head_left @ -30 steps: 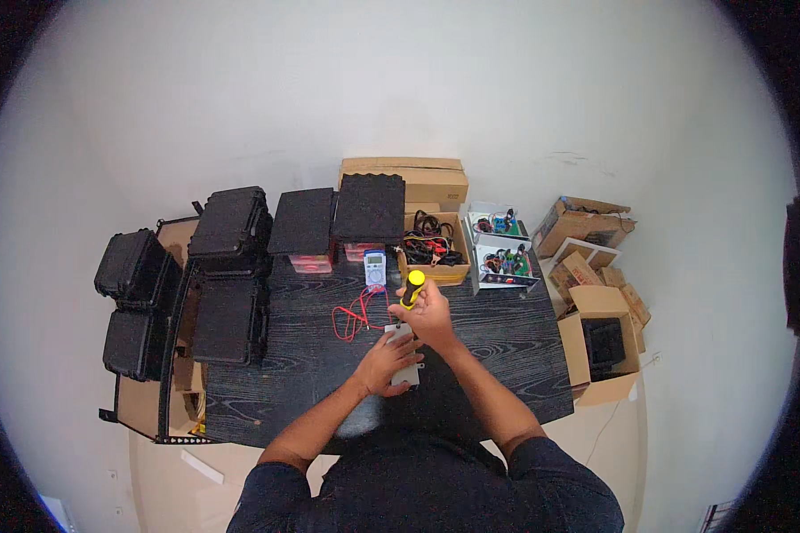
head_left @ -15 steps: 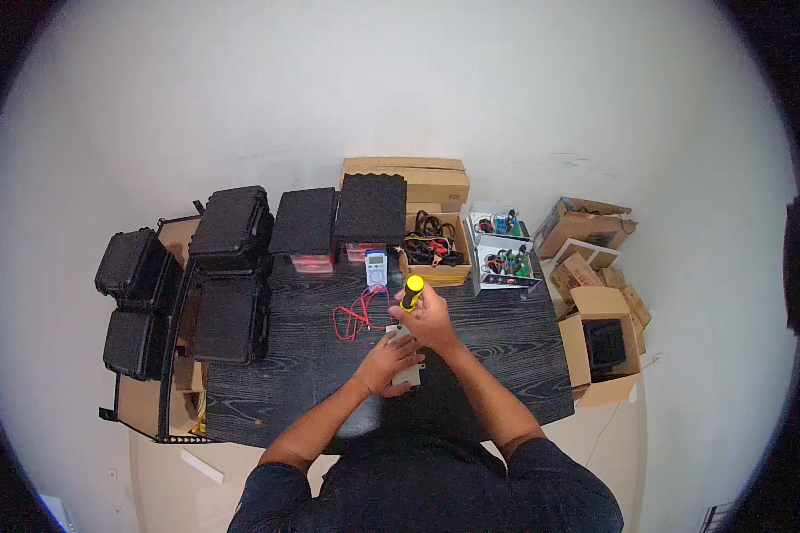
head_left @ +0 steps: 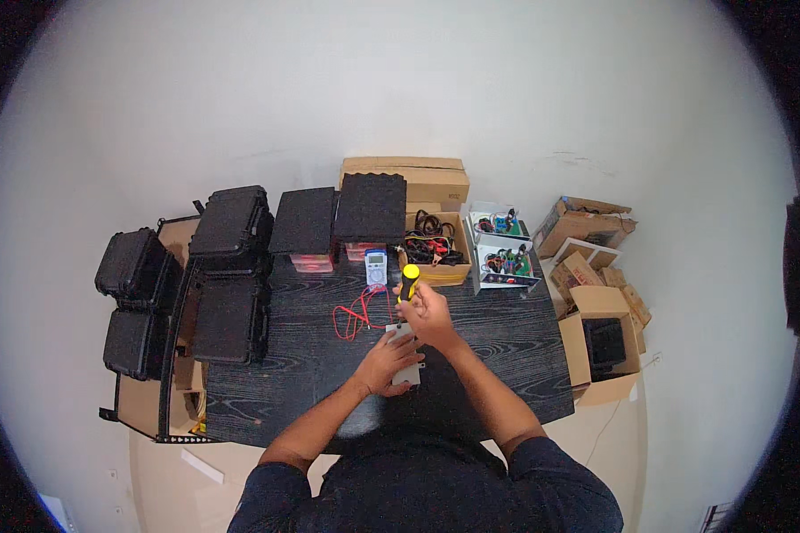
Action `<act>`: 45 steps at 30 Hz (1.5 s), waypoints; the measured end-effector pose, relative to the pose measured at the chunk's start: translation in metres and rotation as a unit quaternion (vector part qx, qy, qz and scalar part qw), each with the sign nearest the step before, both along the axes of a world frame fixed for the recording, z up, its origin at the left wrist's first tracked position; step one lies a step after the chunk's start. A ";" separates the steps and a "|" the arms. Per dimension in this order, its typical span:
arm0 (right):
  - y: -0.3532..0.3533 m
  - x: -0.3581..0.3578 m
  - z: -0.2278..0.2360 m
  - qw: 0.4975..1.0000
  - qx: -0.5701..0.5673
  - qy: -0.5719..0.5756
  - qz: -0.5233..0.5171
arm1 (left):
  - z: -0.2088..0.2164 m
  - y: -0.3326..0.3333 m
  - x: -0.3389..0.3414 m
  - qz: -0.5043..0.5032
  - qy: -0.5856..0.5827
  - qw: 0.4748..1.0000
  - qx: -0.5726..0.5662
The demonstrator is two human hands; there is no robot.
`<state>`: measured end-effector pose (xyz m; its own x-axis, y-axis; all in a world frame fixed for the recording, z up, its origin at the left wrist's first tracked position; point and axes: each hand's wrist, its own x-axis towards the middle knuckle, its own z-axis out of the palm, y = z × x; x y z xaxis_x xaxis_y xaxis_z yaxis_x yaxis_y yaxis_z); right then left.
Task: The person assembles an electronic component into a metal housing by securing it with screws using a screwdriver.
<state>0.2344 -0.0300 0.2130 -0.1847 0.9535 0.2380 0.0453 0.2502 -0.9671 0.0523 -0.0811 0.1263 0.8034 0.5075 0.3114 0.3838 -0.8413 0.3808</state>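
A screwdriver [head_left: 408,282] with a yellow and black handle is gripped in my right hand [head_left: 430,317], its yellow butt pointing up and away from me. My fingers are closed round the lower handle, and they hide the shaft and tip. Under that hand lies a light grey flat box or plate [head_left: 406,377] on the dark table. My left hand [head_left: 388,362] holds it from the left, fingers across its top and thumb near its near edge. A dark hole shows at its far end, and a small tab sticks out on its right side.
A multimeter [head_left: 377,268] with red leads [head_left: 354,318] lies just beyond my hands on the black wood-grain table [head_left: 498,373]. Behind stand a carton of cables [head_left: 436,274], white open units with circuit boards [head_left: 505,266] and red-drawer boxes [head_left: 313,264]. Black hard cases [head_left: 231,318] are stacked left.
The screwdriver's handle has tilted slightly farther from me and to the left. My right hand has shifted a little with it. My left hand and the grey piece stay put.
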 end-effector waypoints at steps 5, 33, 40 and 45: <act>-0.002 0.002 0.003 1.000 -0.020 -0.012 0.006 | 0.003 -0.001 0.001 0.001 0.000 1.000 0.001; 0.001 0.004 0.002 0.998 -0.035 0.029 0.035 | 0.006 -0.001 0.002 -0.003 0.007 1.000 -0.005; -0.005 0.001 0.011 0.998 0.011 0.054 0.031 | 0.009 -0.002 0.001 -0.001 0.007 1.000 -0.006; -0.001 0.009 0.005 0.996 0.036 -0.070 0.031 | 0.006 0.000 0.003 -0.008 0.002 1.000 -0.016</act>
